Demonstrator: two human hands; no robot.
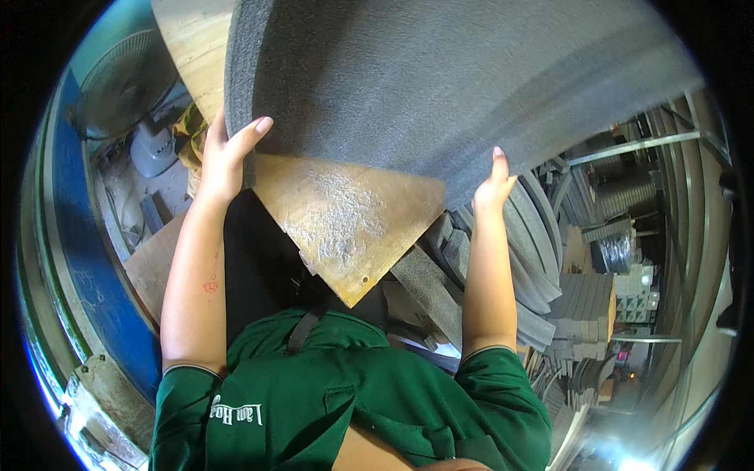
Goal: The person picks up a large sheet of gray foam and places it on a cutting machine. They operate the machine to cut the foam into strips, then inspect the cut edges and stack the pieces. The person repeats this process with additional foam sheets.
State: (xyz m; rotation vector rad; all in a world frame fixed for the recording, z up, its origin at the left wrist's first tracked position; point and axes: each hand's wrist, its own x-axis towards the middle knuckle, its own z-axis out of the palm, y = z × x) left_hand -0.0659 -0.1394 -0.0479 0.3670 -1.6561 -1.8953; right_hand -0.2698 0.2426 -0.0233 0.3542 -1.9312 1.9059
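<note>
A large grey foam sheet (pixel 412 88) stretches up and away before me, bent along its length and slightly blurred. My left hand (pixel 230 156) grips its left edge, thumb on the upper face and the fingers hidden behind. At the near right edge my right hand (pixel 495 182) holds the same sheet, thumb up, its other fingers mostly out of sight. Beneath the foam lies a wooden board (pixel 353 224), its near corner pointing at my waist. Whitish scuffed residue covers its middle, and a small hole shows near the corner.
A pedestal fan (pixel 126 88) stands at the far left, near a blue panel (pixel 94 235). Grey foam strips (pixel 518 247) are heaped right of the board. Stacked grey foam pieces (pixel 580 312) and a metal frame rail (pixel 636 147) lie farther right.
</note>
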